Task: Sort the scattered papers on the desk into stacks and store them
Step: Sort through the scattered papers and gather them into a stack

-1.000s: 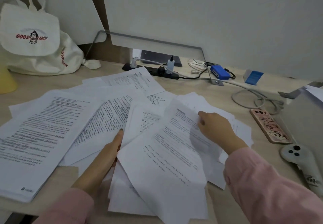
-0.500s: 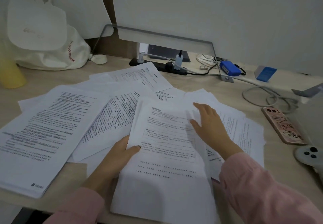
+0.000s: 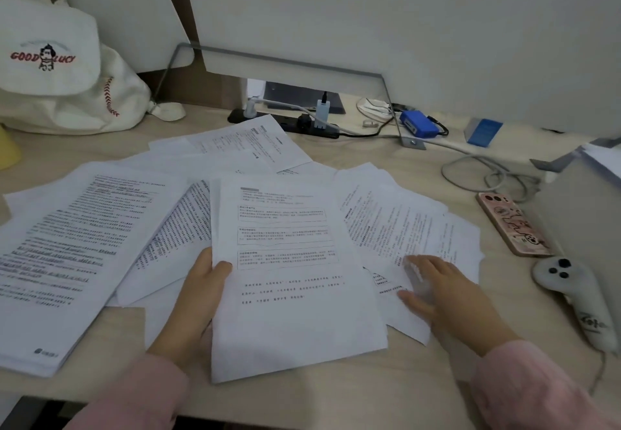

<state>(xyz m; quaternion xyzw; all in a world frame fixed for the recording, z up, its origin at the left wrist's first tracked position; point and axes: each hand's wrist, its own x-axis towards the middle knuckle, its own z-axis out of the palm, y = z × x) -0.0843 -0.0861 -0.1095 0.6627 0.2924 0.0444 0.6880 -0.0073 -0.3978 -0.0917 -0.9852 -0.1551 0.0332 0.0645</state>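
Thin white papers (image 3: 396,214), flat rectangles of fine black print, lie fanned over the pale wood-grain bench (image 3: 420,372). One squared front sheaf (image 3: 292,295) sits nearest the edge. Half a second ago the right hand (image 3: 447,298) lay on that sheaf's upper right. It now rests lower, on the loose sheets beside it, fingers blurred, spread flat and gripping nothing. The left hand (image 3: 198,302) pinches the sheaf's left edge, thumb on top.

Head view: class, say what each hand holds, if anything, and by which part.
The left hand pinches the centre sheets at their left edge, thumb on top. The right hand, blurred, lies flat on the right-hand papers, gripping nothing.
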